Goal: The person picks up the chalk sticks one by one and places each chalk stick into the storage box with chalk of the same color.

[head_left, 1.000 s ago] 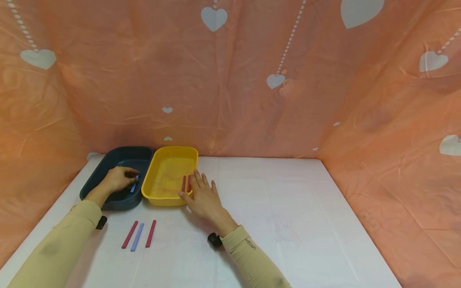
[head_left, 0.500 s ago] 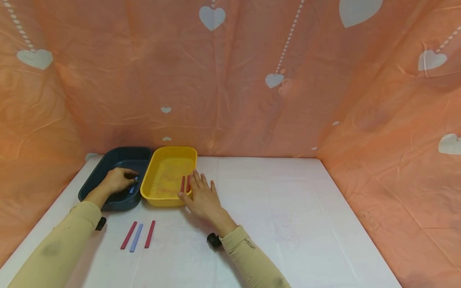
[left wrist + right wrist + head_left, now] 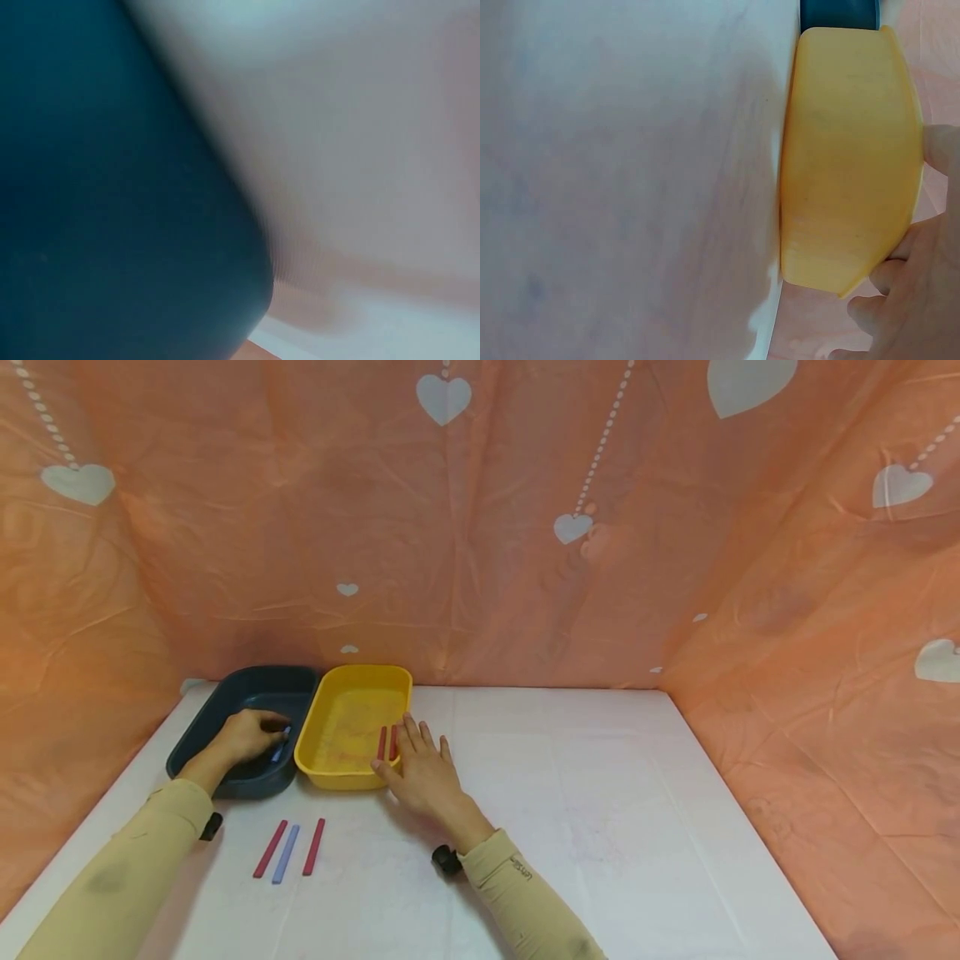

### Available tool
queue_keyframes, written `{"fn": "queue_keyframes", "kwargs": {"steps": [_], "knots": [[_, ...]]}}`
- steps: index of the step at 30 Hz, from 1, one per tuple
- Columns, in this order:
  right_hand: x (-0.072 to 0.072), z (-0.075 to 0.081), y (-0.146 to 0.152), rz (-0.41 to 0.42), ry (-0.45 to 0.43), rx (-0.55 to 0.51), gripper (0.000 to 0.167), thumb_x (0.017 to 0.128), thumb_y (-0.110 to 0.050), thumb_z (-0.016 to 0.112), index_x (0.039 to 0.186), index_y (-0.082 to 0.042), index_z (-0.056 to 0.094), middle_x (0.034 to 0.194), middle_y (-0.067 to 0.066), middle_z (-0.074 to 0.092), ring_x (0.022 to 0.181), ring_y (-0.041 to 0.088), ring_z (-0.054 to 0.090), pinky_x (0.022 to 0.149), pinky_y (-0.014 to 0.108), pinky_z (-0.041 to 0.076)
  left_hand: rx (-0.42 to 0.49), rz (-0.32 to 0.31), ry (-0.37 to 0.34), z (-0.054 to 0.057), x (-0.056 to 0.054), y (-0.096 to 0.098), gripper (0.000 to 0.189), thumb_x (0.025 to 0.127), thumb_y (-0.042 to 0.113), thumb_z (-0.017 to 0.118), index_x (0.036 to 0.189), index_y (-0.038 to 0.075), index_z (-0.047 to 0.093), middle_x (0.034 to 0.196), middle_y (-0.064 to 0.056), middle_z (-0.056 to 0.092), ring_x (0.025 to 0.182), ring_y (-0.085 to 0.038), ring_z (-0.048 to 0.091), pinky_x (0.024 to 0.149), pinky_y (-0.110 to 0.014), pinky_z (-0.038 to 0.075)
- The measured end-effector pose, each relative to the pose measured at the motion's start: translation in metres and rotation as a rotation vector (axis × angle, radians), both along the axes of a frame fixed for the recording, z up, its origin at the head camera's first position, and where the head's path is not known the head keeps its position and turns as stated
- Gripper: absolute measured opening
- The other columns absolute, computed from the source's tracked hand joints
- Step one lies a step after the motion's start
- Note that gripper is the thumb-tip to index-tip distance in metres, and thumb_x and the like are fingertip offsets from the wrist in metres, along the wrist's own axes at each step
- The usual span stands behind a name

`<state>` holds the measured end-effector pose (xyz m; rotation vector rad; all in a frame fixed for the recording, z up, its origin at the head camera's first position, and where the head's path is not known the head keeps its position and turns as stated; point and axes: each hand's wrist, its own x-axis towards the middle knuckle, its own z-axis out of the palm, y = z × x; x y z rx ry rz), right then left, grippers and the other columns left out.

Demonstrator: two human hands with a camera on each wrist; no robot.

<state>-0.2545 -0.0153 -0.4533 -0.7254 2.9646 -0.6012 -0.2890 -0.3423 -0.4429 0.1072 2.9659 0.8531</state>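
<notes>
My left hand (image 3: 246,737) reaches into the dark blue tray (image 3: 187,745). Its curled fingers and thumb meet at the upper end of a thin light-blue stick (image 3: 278,752) near the tray's right wall; the fingertips are partly hidden. In the left wrist view only the blurred tray wall (image 3: 150,225) shows. Fingers spread, my right hand (image 3: 427,777) rests at the front right corner of the yellow tray (image 3: 309,758), thumb over the front rim. Two thin red sticks (image 3: 382,743) lie in that tray beside the hand. The right wrist view shows the yellow tray's outer wall (image 3: 847,157) near the fingers.
In front of the trays, on the white table (image 3: 585,827), lie a red stick (image 3: 270,849), a light-blue stick (image 3: 286,854) and another red stick (image 3: 314,847). The trays stand side by side at the back left. An orange curtain (image 3: 510,602) with hearts encloses the table.
</notes>
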Motion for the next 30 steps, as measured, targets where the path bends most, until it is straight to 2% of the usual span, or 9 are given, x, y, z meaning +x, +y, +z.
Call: {"fn": "queue_keyframes", "kwargs": {"steps": [5,14,21,30], "knots": [[0.0,0.001,-0.001,0.001,0.0,0.013,0.079,0.107,-0.062,0.035,0.166,-0.011,0.022,0.175,0.004,0.01,0.16,0.026,0.013,0.126,0.055,0.013,0.008,-0.002,0.018,0.002,0.004,-0.001,0.04,0.1,0.013,0.064,0.131,-0.013,0.061,0.125,-0.035,0.064,0.113,-0.049,0.059,0.1,-0.065,0.046],[0.0,0.001,0.0,0.007,-0.003,-0.001,0.079,0.107,-0.062,0.035,0.166,-0.011,0.023,0.175,0.004,0.01,0.16,0.026,0.012,0.126,0.056,0.013,0.061,0.018,0.043,0.008,0.015,0.001,0.04,0.102,0.012,0.061,0.134,-0.012,0.059,0.123,-0.033,0.064,0.107,-0.043,0.065,0.095,-0.059,0.053],[0.001,0.0,0.0,0.013,-0.005,-0.017,0.078,0.107,-0.061,0.036,0.166,-0.011,0.024,0.175,0.005,0.011,0.16,0.027,0.012,0.126,0.056,0.012,0.058,0.024,0.105,0.017,0.032,0.008,0.041,0.102,0.015,0.063,0.136,-0.007,0.059,0.12,-0.03,0.067,0.101,-0.038,0.067,0.087,-0.054,0.056],[0.001,0.001,-0.001,0.004,-0.025,-0.028,0.078,0.107,-0.061,0.036,0.166,-0.012,0.023,0.175,0.004,0.01,0.16,0.026,0.011,0.127,0.056,0.011,0.123,0.048,0.179,0.039,0.064,0.03,0.04,0.101,0.015,0.065,0.138,-0.002,0.06,0.117,-0.026,0.068,0.095,-0.032,0.066,0.068,-0.028,0.056]]}}
